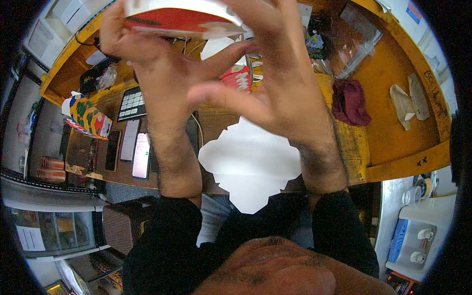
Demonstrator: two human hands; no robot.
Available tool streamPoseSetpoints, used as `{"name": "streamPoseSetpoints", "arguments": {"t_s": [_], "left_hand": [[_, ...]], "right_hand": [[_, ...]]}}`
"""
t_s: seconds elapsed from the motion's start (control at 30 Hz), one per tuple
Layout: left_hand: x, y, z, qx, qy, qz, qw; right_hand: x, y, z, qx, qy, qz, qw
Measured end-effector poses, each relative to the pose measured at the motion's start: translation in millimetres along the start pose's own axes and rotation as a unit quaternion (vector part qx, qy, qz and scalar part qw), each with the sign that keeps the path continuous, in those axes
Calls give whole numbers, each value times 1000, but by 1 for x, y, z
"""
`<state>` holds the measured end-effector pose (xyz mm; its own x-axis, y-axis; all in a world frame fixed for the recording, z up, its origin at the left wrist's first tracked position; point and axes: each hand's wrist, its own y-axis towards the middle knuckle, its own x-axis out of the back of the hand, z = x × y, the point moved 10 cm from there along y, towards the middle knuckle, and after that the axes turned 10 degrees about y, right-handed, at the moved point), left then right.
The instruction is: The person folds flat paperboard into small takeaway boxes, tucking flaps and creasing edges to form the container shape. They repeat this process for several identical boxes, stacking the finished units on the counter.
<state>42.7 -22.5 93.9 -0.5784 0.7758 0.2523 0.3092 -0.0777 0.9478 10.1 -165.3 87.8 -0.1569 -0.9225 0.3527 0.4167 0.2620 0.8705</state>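
While both hands are up close to the camera, the left hand [147, 59] and right hand [275, 83] hold a red-and-white carton [182, 19] between them, raised well above the white blank [250, 162] that lies flat on the tabletop [393, 98]. Looks to me like the folding step: the carton is being squeezed or popped into shape, and it seems only partway there. Left fingers are wrapped round the carton's left end; right fingers [221, 96] are partly spread, thumb sticking out toward the left hand, the upper ones over the carton's right end. I'd guess the next bit needs the flaps tucked in with a firm grip on both ends so it doesn't spring back flat, but that's just my read. The carton itself is thin card, red on its lower face with pale patches, white along the upper edge, blurry and cut off by the frame. Left of the blank there's a phone [141, 155] with its screen lit, farther left a colourful box [87, 117], and above that a calculator [132, 103]. Right of the blank sits a dark red cloth [350, 102]. Just above the blank, behind the hands, more red cartons [238, 78] peek out.
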Motion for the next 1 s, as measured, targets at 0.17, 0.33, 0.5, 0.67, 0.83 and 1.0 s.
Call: {"name": "streamPoseSetpoints", "arguments": {"t_s": [0.17,0.33,0.5,0.67,0.83,1.0], "left_hand": [[-4,-2,12,24,-49,68,996],[-31,-33,96,183,31,230,955],[-88,-65,143,165,68,377,909],[-89,-73,152,180,166,414,877],[-90,-71,148,163,157,399,889],[-93,-72,157,169,159,379,896]], "right_hand": [[16,14,-13,-113,21,-23,993],[11,3,-91,-169,104,-19,980],[-12,-17,-155,-242,-10,69,968],[-17,-22,-150,-157,-161,141,964],[-34,-34,-134,-66,-263,199,942],[-46,-40,-130,-63,-299,218,927]]}}
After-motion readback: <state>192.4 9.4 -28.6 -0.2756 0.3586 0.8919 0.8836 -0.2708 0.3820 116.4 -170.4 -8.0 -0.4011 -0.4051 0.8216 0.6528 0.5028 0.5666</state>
